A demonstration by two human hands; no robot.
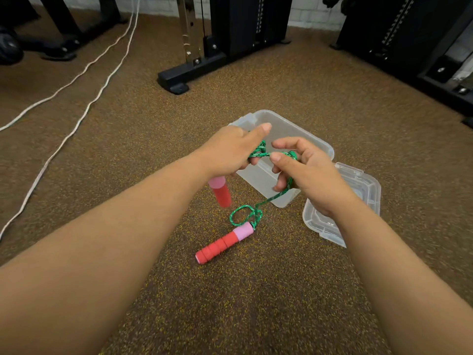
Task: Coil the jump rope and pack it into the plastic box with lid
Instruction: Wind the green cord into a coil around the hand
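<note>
The green jump rope is held above the open plastic box, bunched in the left hand, whose fingers are closed on it and one handle. The right hand has loose fingers hooked through a strand. Loops are best kept even and snug until the floor handle is drawn in; the lid is set beside.

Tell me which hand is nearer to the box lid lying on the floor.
Right. The right hand is just above the lid, overlapping its near-left edge in view. The left hand is farther left, across the open box.
</note>
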